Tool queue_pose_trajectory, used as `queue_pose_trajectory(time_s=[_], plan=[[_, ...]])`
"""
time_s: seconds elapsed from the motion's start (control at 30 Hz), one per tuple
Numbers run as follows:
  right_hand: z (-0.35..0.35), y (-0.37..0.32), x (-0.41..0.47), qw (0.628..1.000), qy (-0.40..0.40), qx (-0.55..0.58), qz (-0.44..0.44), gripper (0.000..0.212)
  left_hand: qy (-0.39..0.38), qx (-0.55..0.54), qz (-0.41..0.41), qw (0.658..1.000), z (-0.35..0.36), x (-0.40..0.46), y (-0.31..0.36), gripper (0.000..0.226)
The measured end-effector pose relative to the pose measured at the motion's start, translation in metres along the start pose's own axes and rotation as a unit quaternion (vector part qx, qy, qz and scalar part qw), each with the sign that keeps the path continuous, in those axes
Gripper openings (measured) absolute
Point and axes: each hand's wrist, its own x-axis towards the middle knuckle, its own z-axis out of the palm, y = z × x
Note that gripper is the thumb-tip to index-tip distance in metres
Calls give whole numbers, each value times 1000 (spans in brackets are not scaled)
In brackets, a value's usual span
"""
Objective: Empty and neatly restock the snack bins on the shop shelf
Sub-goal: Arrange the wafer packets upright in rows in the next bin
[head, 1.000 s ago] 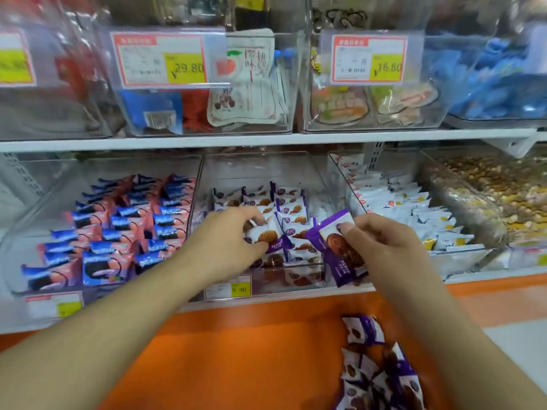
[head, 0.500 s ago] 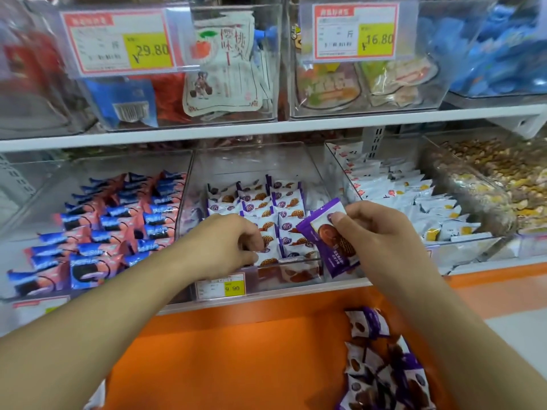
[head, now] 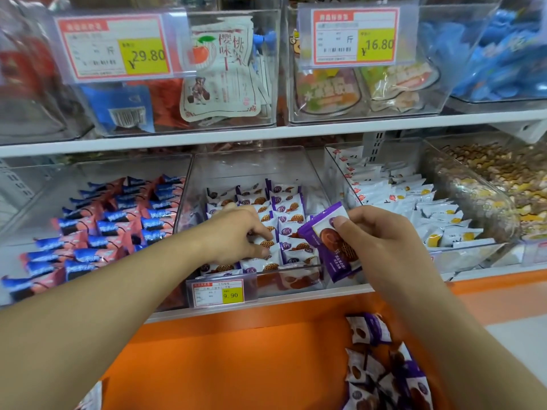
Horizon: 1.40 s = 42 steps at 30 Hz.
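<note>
The clear middle bin on the lower shelf holds rows of white-and-purple waffle snack packets. My left hand reaches into the bin, its curled fingers pinching packets in the front rows. My right hand holds a purple snack packet tilted above the bin's front right corner, thumb on its face. More purple packets lie in a loose pile below the shelf at lower right.
A bin of blue-and-red packets stands to the left, a bin of white packets to the right, and nuts at far right. Upper shelf bins carry price tags. An orange panel runs below the shelf edge.
The view has shifted slightly. My left hand has pushed a little deeper among the front packets. My right hand keeps the purple packet in nearly the same spot.
</note>
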Motion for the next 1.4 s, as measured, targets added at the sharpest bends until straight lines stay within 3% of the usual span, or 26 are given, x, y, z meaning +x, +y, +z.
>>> queue_pose_trajectory(time_s=[0.3, 0.5, 0.63, 0.73, 0.83, 0.9, 1.0, 1.3, 1.4], plan=[[-2, 3, 0, 1000, -1, 5, 1, 17, -48, -9, 15, 999, 7, 9, -5, 41], [-3, 2, -1, 1000, -1, 0, -2, 16, 31, -106, 24, 994, 8, 7, -2, 13], [-3, 3, 0, 1000, 3, 2, -4, 17, 58, -113, 26, 992, 5, 3, 5, 9], [-3, 3, 1, 1000, 4, 3, -4, 17, 49, -106, 15, 993, -2, -1, 6, 17], [-2, 5, 1, 1000, 1, 6, -4, 17, -1, -87, 9, 996, -3, -7, 6, 45], [-2, 6, 1, 1000, -1, 5, -1, 17, 12, -97, 2, 995, 1, -10, 5, 54], [-2, 8, 2, 1000, 0, 6, -2, 18, 58, -174, -8, 983, 8, -13, 2, 50], [0, 6, 1, 1000, -15, 18, 9, 19, 23, 22, 29, 999, 9, -14, 8, 39], [1, 3, 2, 999, -32, 38, 11, 19, 71, -131, 8, 989, -4, -27, 19, 26]])
